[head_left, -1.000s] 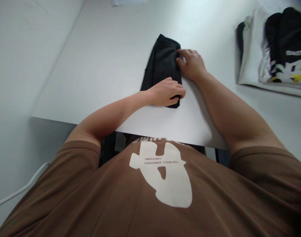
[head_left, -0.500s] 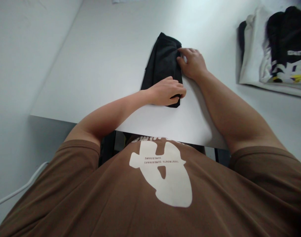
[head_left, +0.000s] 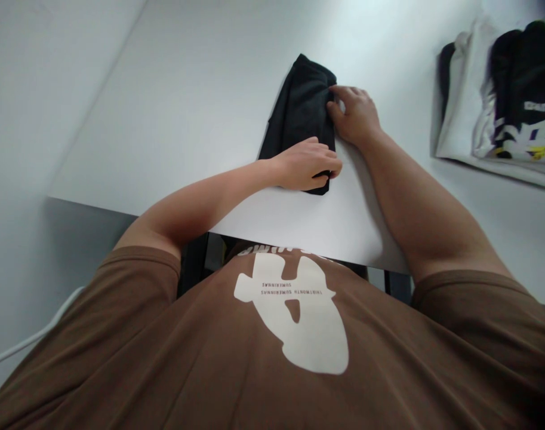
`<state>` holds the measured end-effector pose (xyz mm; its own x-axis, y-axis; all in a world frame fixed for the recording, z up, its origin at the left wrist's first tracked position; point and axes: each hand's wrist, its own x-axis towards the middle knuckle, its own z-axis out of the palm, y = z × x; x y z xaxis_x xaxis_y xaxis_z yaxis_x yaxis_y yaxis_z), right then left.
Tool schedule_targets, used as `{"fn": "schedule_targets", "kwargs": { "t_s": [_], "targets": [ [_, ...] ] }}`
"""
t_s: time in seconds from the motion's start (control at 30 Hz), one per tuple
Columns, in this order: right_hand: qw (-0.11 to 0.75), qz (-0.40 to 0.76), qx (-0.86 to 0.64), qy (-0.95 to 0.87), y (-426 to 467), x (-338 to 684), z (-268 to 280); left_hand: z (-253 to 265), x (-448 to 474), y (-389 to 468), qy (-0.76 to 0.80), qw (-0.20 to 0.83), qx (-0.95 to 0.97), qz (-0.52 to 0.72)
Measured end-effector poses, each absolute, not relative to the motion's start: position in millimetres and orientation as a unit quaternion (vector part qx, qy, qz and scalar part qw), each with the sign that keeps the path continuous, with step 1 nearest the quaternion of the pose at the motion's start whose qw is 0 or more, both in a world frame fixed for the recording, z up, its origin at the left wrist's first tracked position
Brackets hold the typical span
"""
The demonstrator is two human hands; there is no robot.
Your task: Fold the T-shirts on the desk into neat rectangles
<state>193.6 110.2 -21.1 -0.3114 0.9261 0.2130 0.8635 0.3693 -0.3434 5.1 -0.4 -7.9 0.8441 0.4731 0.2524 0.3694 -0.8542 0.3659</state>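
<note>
Both your hands pinch one folded black cloth garment (head_left: 301, 110): your left hand (head_left: 308, 171) grips its near corner, your right hand (head_left: 356, 114) its right edge. It lies on the white table (head_left: 174, 107), well apart from the stacked printed shirts (head_left: 505, 113) far right.

Small dark lettering reading "THIRTMONTH SUMERINNAS" runs upside down to the camera across the cream graphic (head_left: 299, 316) on the person's brown T-shirt (head_left: 165, 358), while white lettering on the black printed garment (head_left: 529, 113) at the bench's far right stays too blurred to read.
</note>
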Motion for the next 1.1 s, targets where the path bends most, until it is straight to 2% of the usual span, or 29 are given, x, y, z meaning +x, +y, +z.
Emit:
{"fn": "schedule_targets", "kwargs": {
  "t_s": [0.53, 1.1],
  "targets": [
    [0.189, 0.082, -0.549, -0.810, 112.3, 195.0, -22.8, -6.5, 4.8, -0.7, 0.217, 0.152, 0.949, 0.172],
    [0.225, 0.091, -0.543, -0.804, 114.4, 195.6, -27.8, -3.3, 3.7, -2.1, 0.219, 0.125, 0.955, 0.155]
  ]
}}
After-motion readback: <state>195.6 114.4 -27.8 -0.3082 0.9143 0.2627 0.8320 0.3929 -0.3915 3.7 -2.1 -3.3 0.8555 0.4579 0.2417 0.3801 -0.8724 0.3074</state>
